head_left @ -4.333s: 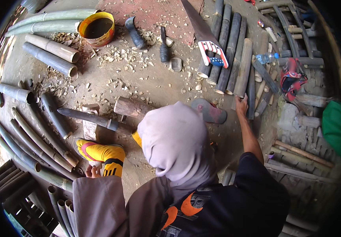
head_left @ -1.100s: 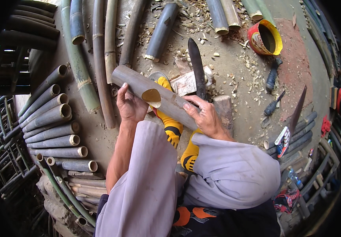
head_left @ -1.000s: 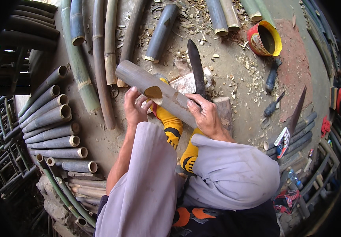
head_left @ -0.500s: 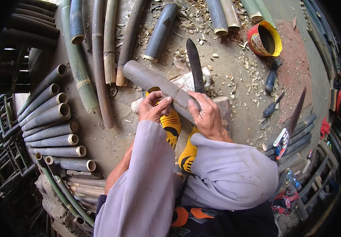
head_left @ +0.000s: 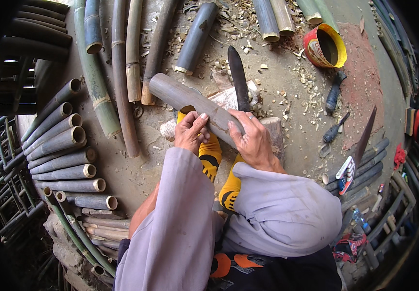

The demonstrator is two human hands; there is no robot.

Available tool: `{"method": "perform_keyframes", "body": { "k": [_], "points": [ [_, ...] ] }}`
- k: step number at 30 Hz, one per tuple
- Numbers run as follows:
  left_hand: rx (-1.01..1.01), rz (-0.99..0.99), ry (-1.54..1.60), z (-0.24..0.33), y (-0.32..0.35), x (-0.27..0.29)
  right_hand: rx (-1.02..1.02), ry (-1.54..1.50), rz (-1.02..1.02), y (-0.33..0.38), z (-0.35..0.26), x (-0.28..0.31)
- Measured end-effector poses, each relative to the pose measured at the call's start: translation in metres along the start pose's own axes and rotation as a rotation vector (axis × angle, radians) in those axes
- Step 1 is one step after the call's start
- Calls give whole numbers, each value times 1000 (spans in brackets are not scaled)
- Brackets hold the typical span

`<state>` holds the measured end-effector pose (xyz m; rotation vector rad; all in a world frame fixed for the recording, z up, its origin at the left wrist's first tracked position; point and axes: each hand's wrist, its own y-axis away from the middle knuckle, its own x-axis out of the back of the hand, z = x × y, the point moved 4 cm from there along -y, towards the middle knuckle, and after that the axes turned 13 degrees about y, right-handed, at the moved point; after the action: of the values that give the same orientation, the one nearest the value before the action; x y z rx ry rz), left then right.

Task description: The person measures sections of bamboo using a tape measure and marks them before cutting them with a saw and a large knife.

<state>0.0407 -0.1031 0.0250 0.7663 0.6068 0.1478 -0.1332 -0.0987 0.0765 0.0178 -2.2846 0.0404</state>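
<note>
A grey-brown bamboo tube lies slantwise in front of me, with a dark notch cut into its near side. Around its lower right part my right hand is closed, thumb on top. My left hand is next to the notch, fingers curled in and thumb raised against the tube's edge; whatever is between those fingers is hidden. Just beyond the tube a dark machete blade points away from me, beside a pale wooden block. Two feet in yellow and black socks show below the tube.
Cut bamboo tubes are lined up at the left, and longer poles lie beyond. Wood chips litter the ground. A red and yellow can, a dark-wrapped handle and a handsaw are on the right.
My left hand's fingers have curled and its thumb has lifted. My right hand has shifted slightly up-left along the tube, which has moved a little left.
</note>
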Motion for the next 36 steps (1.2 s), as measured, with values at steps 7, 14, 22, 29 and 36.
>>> {"method": "perform_keyframes", "body": {
  "k": [7, 14, 22, 29, 36],
  "points": [
    [9, 5, -3, 2, 1, -3, -14, 40, -30, -1, 0, 1],
    [-5, 4, -93, 0, -3, -1, -32, 40, -47, 0, -1, 1],
    [-10, 38, -55, -1, -3, -5, -20, 27, -32, 0, 3, -2],
    [-61, 83, -33, 0, 2, -8, -53, -76, -125, 1, 4, -6],
    [-187, -73, -198, 18, 24, -28, -250, -650, -304, 8, 28, -28]
  ]
}}
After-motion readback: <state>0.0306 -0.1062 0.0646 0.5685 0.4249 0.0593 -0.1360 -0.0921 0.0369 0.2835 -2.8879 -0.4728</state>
